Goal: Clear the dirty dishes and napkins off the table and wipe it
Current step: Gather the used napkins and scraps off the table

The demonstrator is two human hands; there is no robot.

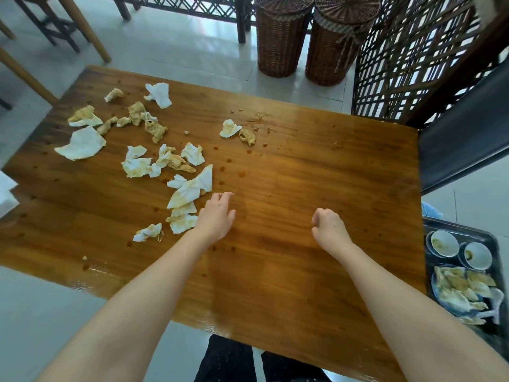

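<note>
Several crumpled, sauce-stained white napkins [190,188] and food scraps lie scattered over the left half of the wooden table [316,175]. One small napkin [230,128] lies with a scrap near the table's middle back. My left hand [216,216] hovers over the table just right of the nearest napkin pile, fingers relaxed and slightly bent, holding nothing. My right hand [329,228] is over bare wood to the right, fingers curled into a loose fist with nothing visible in it. Brown sauce drops dot the tabletop.
A dark tray [495,244] at the right edge holds two dirty small bowls [444,243], a plate of used napkins and a spoon. A dark chair back [462,133] stands right of the table. Two wicker baskets [281,37] and a lattice screen stand behind.
</note>
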